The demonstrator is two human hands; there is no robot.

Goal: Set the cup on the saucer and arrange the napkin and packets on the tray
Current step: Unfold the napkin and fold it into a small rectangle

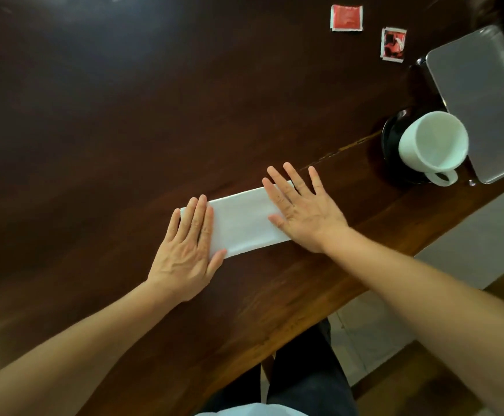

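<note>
While both palms are down on the napkin (244, 223), I'd say the step in hand is smoothing or folding it, so it's not on the tray (484, 94) yet. Left hand (184, 247) lies flat with fingers together, pinning the napkin's left end, thumb tucked along its near edge; right hand (301, 211) is spread wide and flat over the right end. Neither one grips anything, they just press. The napkin is a long white rectangle, looks like soft cloth or thick paper, edges fairly crisp, lying slantwise on the dark glossy wood table (94, 130). Right of the napkin and a bit farther away, the cup (433, 142) already seems to sit on the saucer (391, 136): white glazed ceramic with a loop handle, round mouth, nothing inside as far as I can see, on a shiny black round dish. Just beyond that, farther right, is the tray, a flat grey rectangle with rounded corners and a matte frosted look, bare on top. Two small square packets, one red (346, 18) and one red-and-black (393, 45), lie well beyond the napkin, up and to the right, off the tray. Next move I'd guess: pinch the napkin by its edges without wrecking the fold, carry it right to the tray, then fetch the packets, which are thin and flat so they'll need a fingertip pick
</note>
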